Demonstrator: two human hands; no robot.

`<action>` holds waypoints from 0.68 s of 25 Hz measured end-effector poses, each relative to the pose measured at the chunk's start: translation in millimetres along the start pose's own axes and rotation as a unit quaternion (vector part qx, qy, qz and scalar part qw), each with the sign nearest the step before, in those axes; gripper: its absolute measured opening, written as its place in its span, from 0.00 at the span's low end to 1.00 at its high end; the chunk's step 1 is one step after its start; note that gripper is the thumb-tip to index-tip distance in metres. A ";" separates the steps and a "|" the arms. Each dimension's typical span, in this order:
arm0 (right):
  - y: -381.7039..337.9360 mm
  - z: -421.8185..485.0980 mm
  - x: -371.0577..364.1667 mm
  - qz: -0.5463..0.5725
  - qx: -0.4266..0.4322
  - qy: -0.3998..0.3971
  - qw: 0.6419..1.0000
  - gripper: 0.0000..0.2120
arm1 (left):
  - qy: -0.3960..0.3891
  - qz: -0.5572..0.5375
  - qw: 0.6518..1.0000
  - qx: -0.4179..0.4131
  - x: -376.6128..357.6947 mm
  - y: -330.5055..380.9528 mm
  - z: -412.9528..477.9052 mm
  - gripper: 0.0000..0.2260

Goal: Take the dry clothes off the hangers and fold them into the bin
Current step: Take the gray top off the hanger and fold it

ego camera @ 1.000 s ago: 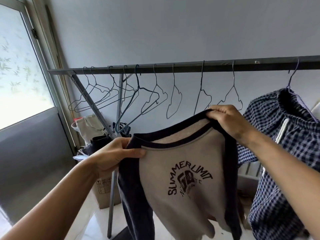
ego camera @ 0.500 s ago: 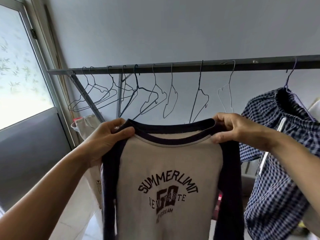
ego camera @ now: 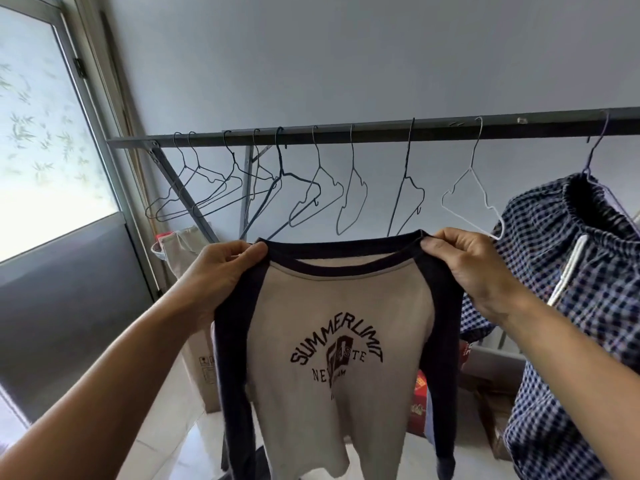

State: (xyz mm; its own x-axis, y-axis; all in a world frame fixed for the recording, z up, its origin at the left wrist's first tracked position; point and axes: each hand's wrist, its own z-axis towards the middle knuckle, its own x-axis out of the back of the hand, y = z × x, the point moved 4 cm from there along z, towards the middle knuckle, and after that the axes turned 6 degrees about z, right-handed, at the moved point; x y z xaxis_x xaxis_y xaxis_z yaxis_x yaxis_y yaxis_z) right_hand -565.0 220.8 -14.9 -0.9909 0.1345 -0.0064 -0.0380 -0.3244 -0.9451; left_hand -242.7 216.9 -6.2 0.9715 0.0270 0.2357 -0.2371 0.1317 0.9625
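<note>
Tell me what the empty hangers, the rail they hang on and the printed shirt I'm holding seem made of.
Empty hangers: thin bent wire, likely coated metal, mostly dark, one white. Rail: grey painted metal by its straight, flat-sided look. Shirt: soft matte knit, probably cotton; it drapes and wrinkles.

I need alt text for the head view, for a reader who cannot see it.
A left hand and a right hand hold up a beige shirt with dark sleeves by its shoulders. Behind it, empty wire hangers hang on a metal rail; a checked garment hangs at the right.
</note>
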 end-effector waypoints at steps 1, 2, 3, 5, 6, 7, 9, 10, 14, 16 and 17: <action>1.9 1.3 -4.8 -0.001 -0.002 0.022 1.000 0.12 | 0.020 0.002 1.000 0.003 -3.9 -1.9 2.8 0.13; 2.2 1.4 -10.0 -0.002 -0.002 0.041 0.999 0.12 | 0.041 0.002 0.999 0.002 -7.7 -4.0 5.3 0.14; 1.3 0.6 -15.5 -0.004 -0.001 0.059 0.998 0.11 | 0.060 0.002 0.998 -0.003 -13.0 -4.6 7.0 0.14; -1.9 -4.8 -28.7 -0.015 0.003 0.077 0.997 0.11 | 0.081 0.011 0.996 -0.024 -26.7 -4.1 6.8 0.13; -3.1 -8.6 -37.3 -0.023 0.006 0.072 0.997 0.11 | 0.081 0.018 0.996 -0.037 -35.7 -3.2 5.2 0.12; -3.6 -13.0 -46.8 -0.035 0.010 0.061 0.997 0.11 | 0.076 0.024 0.996 -0.050 -46.1 -1.9 2.7 0.11; -4.7 -20.3 -64.3 -0.065 0.027 0.043 0.997 0.12 | 0.066 0.036 0.995 -0.071 -65.7 0.6 -2.1 0.10; -4.6 -22.3 -71.3 -0.074 0.035 0.038 0.996 0.11 | 0.061 0.038 0.995 -0.075 -74.7 1.5 -4.2 0.10; -1.8 -26.6 -86.8 -0.075 0.036 0.011 0.996 0.10 | 0.059 0.022 0.995 -0.079 -95.2 3.7 -7.6 0.11; 0.0 -28.3 -89.8 -0.072 0.038 0.003 0.997 0.09 | 0.059 0.019 0.995 -0.077 -99.9 4.2 -9.7 0.12; 1.0 -28.5 -90.9 -0.070 0.040 0.000 0.997 0.09 | 0.059 0.018 0.995 -0.078 -101.9 4.0 -10.5 0.11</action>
State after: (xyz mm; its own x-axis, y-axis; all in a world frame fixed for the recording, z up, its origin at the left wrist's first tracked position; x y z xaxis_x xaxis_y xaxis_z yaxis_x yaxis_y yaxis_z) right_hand -471.4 235.0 -24.6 -0.9753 0.1834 0.1228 -0.1850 -0.3756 -0.9081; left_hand -342.6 225.1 -27.8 0.9582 0.1495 0.2438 -0.2775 0.2804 0.9189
